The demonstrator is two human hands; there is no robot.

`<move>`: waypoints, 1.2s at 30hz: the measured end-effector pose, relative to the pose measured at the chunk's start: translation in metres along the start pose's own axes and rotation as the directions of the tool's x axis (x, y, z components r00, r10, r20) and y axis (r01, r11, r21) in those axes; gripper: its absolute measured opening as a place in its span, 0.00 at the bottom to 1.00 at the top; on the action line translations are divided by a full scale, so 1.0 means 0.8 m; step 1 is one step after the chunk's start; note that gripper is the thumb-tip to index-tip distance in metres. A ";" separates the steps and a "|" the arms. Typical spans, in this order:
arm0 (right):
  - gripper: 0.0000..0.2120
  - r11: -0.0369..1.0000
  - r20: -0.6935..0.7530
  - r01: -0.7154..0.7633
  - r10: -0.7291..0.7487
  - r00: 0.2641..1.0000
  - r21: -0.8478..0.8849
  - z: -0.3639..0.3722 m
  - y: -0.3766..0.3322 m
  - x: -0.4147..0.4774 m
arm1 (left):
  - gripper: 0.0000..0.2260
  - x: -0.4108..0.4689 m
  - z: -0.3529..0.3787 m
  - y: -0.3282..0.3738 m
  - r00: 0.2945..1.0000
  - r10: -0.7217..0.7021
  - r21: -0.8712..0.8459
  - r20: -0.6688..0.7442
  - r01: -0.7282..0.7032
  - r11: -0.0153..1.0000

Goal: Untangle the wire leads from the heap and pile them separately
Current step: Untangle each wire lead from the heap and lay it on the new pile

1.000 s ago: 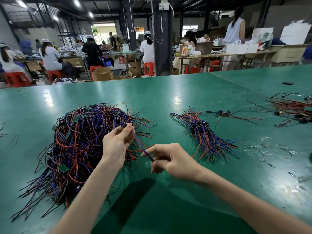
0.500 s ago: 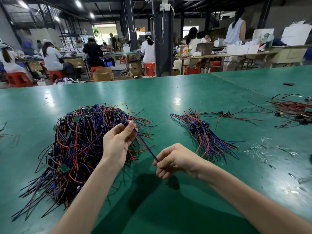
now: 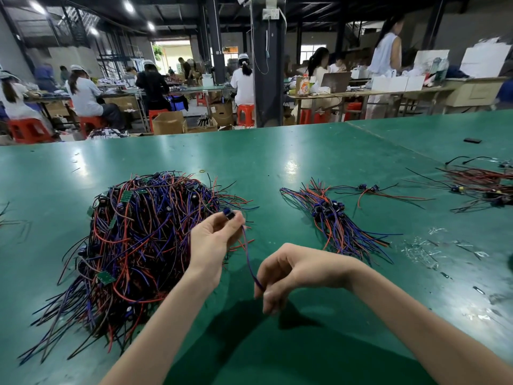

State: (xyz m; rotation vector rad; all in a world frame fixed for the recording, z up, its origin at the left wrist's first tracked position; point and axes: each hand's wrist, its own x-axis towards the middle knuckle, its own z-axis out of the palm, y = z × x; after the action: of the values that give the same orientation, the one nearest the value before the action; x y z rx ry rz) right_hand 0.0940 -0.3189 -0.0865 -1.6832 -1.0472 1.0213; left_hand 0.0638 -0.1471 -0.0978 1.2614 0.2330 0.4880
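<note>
At centre frame the left hand (image 3: 212, 240) pinches the small dark connector (image 3: 228, 213) of a thin purple wire lead (image 3: 247, 254) between thumb and fingertips. The right hand (image 3: 294, 270), fingers curled, pinches the lead's lower end. The big tangled heap of red, purple and black wires (image 3: 133, 240) lies left of centre on the glossy green table (image 3: 305, 151). A smaller sorted pile of the same leads (image 3: 337, 223) lies right of centre.

Workers in white caps (image 3: 83, 93) sit on red plastic stools (image 3: 245, 113) at long benches well beyond the fingers (image 3: 216, 226). A dark steel pillar (image 3: 274, 79) rises straight ahead of them, and round ceiling lamps (image 3: 128, 6) glow up to their left.
</note>
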 end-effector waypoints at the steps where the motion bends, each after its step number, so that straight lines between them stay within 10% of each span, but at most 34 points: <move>1: 0.07 1.000 0.059 -0.008 0.006 0.998 0.030 -0.004 -0.001 -0.004 | 0.02 -0.003 0.004 -0.004 1.000 -0.004 0.010 0.012 0.004 1.000; 7: 0.09 0.984 0.136 0.046 -0.070 0.988 0.173 -0.025 -0.009 -0.019 | 0.03 -0.015 0.014 -0.017 0.990 -0.129 -0.006 0.055 0.129 0.992; 21: 0.11 0.952 -0.587 0.280 -0.157 0.794 0.124 -0.154 -0.058 -0.032 | 0.13 -0.016 0.016 0.001 0.894 -0.410 -0.110 0.182 0.433 0.895; 36: 0.08 0.912 -0.541 -0.307 0.408 0.736 0.271 -0.159 0.040 -0.096 | 0.09 -0.013 0.012 -0.001 0.897 -0.396 -0.021 0.196 0.408 0.913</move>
State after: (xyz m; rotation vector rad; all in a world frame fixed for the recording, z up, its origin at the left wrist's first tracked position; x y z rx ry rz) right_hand 0.1953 -0.4308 -0.0674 -1.9243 -0.2192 0.7014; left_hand 0.0592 -0.1603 -0.0966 1.1516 0.3085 0.0173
